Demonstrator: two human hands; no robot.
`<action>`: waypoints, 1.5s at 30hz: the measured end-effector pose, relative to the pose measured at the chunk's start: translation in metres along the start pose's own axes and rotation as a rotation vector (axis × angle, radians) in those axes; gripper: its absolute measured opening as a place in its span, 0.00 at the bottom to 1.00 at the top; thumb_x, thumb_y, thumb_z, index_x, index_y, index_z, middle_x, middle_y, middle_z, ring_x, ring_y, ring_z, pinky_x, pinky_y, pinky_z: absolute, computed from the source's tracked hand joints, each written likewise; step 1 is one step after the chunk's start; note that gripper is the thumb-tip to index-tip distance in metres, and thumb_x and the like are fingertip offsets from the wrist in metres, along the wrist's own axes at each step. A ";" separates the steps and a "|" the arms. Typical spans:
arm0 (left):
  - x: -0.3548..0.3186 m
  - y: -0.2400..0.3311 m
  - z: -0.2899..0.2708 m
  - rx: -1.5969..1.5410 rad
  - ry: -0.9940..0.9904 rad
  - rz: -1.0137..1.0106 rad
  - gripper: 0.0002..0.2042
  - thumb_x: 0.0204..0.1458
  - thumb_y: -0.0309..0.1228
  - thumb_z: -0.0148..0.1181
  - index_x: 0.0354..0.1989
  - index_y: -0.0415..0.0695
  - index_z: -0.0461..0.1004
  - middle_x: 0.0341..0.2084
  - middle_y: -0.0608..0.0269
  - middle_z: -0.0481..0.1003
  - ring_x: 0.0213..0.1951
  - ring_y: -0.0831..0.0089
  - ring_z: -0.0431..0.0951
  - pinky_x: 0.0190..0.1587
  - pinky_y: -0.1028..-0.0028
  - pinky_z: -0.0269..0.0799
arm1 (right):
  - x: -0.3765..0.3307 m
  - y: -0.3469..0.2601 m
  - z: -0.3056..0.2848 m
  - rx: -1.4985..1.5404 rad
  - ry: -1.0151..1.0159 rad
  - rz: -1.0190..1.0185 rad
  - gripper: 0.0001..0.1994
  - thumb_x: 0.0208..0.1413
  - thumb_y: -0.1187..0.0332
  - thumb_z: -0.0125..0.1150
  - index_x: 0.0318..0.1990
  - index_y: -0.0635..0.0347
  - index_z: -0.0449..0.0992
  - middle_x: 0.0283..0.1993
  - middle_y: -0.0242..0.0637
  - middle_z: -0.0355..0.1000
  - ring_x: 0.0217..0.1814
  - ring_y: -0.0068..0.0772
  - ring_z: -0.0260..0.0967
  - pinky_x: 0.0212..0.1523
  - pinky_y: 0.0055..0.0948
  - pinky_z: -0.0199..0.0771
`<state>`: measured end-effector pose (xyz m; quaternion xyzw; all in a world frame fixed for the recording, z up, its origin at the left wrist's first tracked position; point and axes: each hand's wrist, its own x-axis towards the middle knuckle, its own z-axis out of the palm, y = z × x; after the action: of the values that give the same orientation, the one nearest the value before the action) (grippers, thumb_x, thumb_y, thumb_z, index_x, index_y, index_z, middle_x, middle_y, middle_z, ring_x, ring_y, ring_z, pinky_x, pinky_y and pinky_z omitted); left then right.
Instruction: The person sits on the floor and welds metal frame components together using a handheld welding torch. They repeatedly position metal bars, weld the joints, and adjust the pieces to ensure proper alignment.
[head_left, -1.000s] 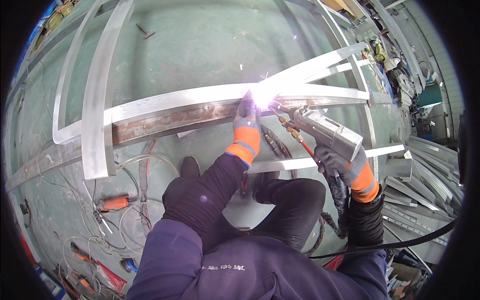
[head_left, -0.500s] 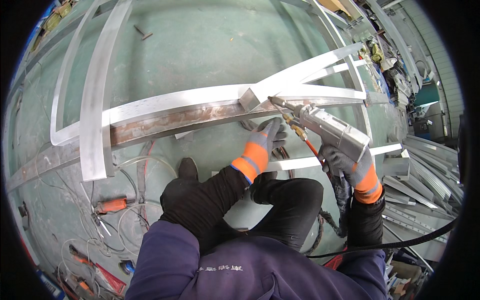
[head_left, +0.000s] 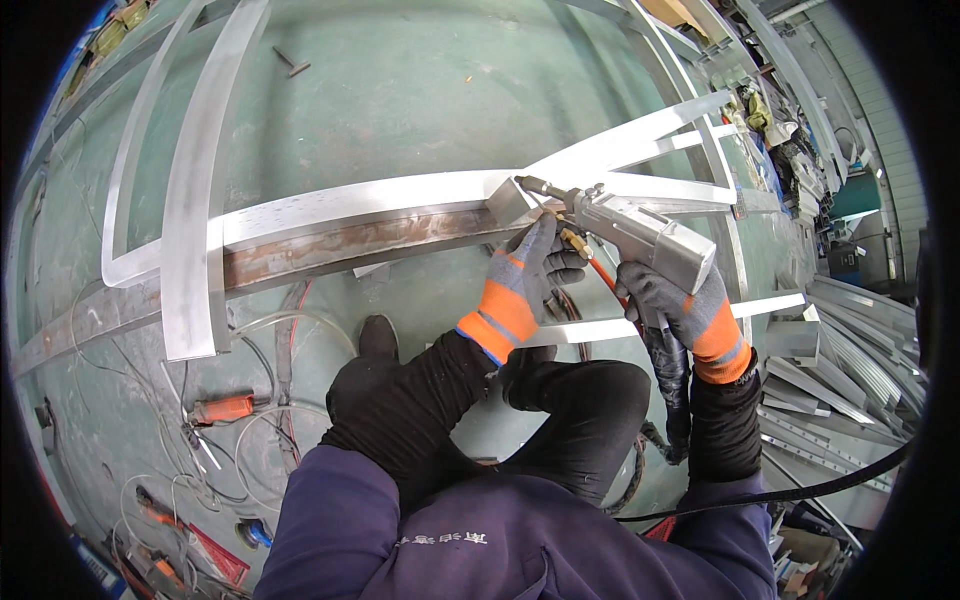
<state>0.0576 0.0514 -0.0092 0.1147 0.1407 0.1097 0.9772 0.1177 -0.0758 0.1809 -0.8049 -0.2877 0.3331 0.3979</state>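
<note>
My right hand, in a grey and orange glove, is wrapped round the handle of a silver welding gun. The gun's nozzle points left and sits at the cut end of a shiny square metal tube. Below the nozzle, a brass fitting leads into a red-orange hose. My gloved left hand is raised close under the nozzle, its fingertips drawn together by the thin wire guide's tip. What lies between those fingertips is too small to make out. The angled tube rests across a long metal beam.
An upright tube frame stands at left. Lengths of metal profile are piled at right. On the green floor lie a hammer, an orange power tool and tangled cables. A black cable runs past my right arm.
The welding gun has shifted left and slightly up, bringing its nozzle onto the tube's end. My left hand has risen, its fingertips now by the wire guide under the nozzle.
</note>
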 end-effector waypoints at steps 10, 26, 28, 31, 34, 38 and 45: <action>0.001 0.002 -0.001 0.016 0.019 0.001 0.15 0.63 0.43 0.57 0.48 0.45 0.73 0.34 0.60 0.78 0.33 0.67 0.81 0.36 0.66 0.80 | 0.005 0.003 0.003 0.092 -0.010 -0.038 0.15 0.59 0.68 0.61 0.49 0.68 0.72 0.34 0.38 0.76 0.28 0.24 0.73 0.29 0.23 0.73; 0.001 0.000 -0.002 0.062 0.005 0.008 0.17 0.62 0.45 0.58 0.45 0.42 0.75 0.34 0.59 0.79 0.33 0.66 0.81 0.37 0.66 0.79 | 0.001 -0.004 0.004 0.073 0.003 -0.007 0.13 0.59 0.69 0.60 0.47 0.67 0.74 0.31 0.36 0.75 0.27 0.23 0.71 0.28 0.22 0.71; -0.001 0.000 -0.001 0.058 0.004 -0.001 0.17 0.62 0.46 0.58 0.44 0.42 0.75 0.34 0.58 0.79 0.33 0.66 0.81 0.36 0.66 0.79 | -0.001 -0.003 0.004 0.074 0.002 -0.006 0.13 0.59 0.69 0.60 0.47 0.68 0.74 0.31 0.36 0.75 0.27 0.23 0.71 0.27 0.22 0.71; -0.003 0.000 0.003 0.066 0.001 -0.011 0.18 0.62 0.46 0.57 0.44 0.41 0.75 0.33 0.58 0.80 0.32 0.67 0.81 0.35 0.67 0.78 | -0.003 0.002 0.001 0.098 0.009 0.015 0.13 0.60 0.68 0.60 0.48 0.68 0.73 0.31 0.36 0.75 0.27 0.23 0.71 0.27 0.22 0.71; -0.005 -0.001 0.004 0.090 -0.003 -0.017 0.18 0.62 0.46 0.57 0.44 0.41 0.75 0.33 0.58 0.80 0.32 0.67 0.81 0.35 0.68 0.78 | -0.005 0.004 -0.001 0.090 0.005 0.029 0.14 0.60 0.68 0.60 0.48 0.68 0.72 0.31 0.36 0.75 0.27 0.24 0.71 0.26 0.22 0.70; -0.006 -0.002 0.002 0.108 -0.020 -0.008 0.18 0.63 0.45 0.56 0.44 0.40 0.75 0.33 0.58 0.80 0.31 0.67 0.81 0.35 0.68 0.78 | -0.009 -0.001 0.000 0.020 0.000 0.033 0.16 0.60 0.67 0.60 0.50 0.69 0.71 0.31 0.37 0.74 0.27 0.24 0.71 0.26 0.22 0.70; -0.010 -0.006 0.004 0.141 -0.009 -0.031 0.17 0.63 0.43 0.56 0.46 0.40 0.75 0.35 0.58 0.80 0.32 0.67 0.82 0.34 0.69 0.79 | -0.015 0.014 -0.006 0.050 0.006 -0.008 0.17 0.60 0.67 0.60 0.51 0.70 0.70 0.31 0.38 0.73 0.26 0.25 0.71 0.26 0.22 0.70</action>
<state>0.0505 0.0424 -0.0047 0.1815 0.1457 0.0840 0.9689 0.1158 -0.0971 0.1767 -0.7948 -0.2811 0.3360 0.4200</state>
